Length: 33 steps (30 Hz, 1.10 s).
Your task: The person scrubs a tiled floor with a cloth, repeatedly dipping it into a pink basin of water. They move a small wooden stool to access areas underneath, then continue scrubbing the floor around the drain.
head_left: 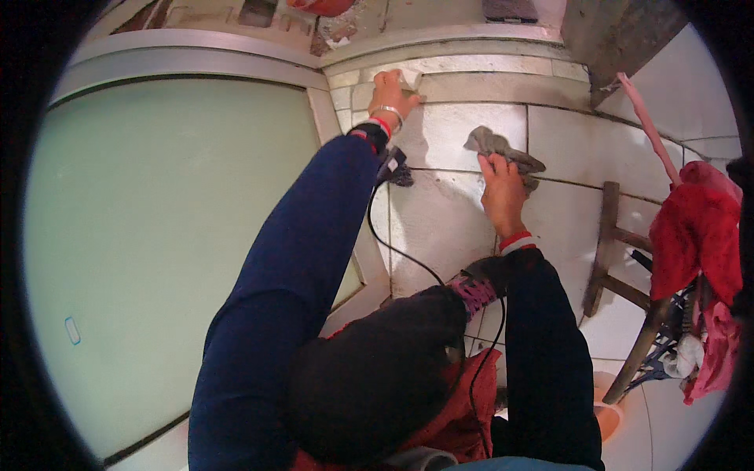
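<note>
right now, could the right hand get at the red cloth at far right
Probably yes, with a reach: the red cloth hangs exposed, though the wooden frame stands partly between and the right hand holds a grey rag.

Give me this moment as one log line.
left hand: at ledge, grip unclear | right hand: holding grey rag on tiles | right side: red cloth, wooden frame

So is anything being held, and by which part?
The right hand holds a grey cloth by its near side; whether the left hand holds anything cannot be told.
</note>
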### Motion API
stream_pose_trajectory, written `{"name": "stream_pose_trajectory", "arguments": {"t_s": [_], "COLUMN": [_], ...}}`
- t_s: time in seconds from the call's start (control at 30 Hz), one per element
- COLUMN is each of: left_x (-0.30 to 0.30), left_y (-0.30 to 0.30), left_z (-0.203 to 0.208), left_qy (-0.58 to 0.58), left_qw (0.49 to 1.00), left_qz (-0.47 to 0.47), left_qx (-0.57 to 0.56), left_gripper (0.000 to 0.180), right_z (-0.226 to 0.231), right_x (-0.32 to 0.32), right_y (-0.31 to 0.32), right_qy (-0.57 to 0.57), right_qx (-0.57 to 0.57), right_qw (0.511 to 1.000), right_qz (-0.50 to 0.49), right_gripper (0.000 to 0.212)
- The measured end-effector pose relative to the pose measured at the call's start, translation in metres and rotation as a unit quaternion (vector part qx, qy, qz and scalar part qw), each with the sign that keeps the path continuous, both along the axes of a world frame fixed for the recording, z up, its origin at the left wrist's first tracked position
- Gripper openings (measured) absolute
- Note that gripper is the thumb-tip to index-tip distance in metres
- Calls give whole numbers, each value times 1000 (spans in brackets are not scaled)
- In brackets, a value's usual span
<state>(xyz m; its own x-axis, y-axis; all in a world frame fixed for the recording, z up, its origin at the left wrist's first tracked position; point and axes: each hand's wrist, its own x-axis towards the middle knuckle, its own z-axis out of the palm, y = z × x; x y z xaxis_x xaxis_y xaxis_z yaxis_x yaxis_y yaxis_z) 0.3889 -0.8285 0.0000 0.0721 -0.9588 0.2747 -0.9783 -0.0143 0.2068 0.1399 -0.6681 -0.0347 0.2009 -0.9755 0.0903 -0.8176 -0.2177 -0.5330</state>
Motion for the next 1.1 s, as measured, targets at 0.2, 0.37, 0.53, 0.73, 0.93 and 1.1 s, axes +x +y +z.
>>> {"name": "stream_pose_trajectory", "arguments": {"t_s": [0.2,0.37,0.53,0.73,0.93,1.1], "left_x": [11,49,52,46,67,98], "left_y": [-80,-93,39,153,144,115], "left_z": [23,58,46,7,1,1], "left_qy": [-7,7,-6,-11,5,41], "left_qw": [995,986,898,885,915,936], "left_qz": [-21,-127,-187,-132,-102,5], "left_qx": [99,-105,399,446,391,350], "left_gripper": [34,62,52,50,41,46], "right_z": [-8,-10,-20,-35,-13,-12], "right_x": [-59,-114,-106,-91,54,92], "right_y": [0,-62,-69,-67,9,63], "right_qy": [-155,-64,19,36,-151,-91], "right_qx": [-100,-76,16,-60,34,94], "right_qw": [982,975,973,971,988,941], "right_qz": [-49,-199,-228,-229,28,311], "right_gripper": [48,47,45,45,21,23]}}
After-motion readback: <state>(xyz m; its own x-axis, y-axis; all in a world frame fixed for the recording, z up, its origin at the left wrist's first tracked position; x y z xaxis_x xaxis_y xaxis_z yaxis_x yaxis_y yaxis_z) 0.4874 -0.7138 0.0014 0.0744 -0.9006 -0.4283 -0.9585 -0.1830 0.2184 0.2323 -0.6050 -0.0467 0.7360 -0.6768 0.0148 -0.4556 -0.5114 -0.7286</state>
